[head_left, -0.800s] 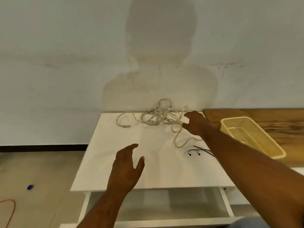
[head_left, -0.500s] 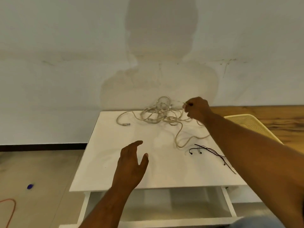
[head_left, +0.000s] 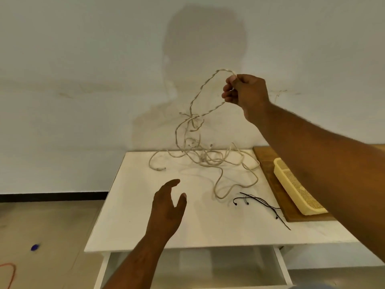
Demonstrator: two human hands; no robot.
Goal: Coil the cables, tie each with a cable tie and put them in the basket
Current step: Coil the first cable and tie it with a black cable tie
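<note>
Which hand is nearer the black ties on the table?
Left. The left hand hovers low, left of the black ties; the right hand is high up behind them, pinching the beige cable.

Tangled beige cable (head_left: 208, 160) partly lifted (rest on table (head_left: 145, 226)); black ties (head_left: 262, 201) beside yellow basket (head_left: 295, 184).

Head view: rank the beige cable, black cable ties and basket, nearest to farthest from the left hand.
1. Beige cable: its loop lies just right of the left hand.
2. Black cable ties: farther right on the white table.
3. Basket: far right, on the wooden board.
</note>
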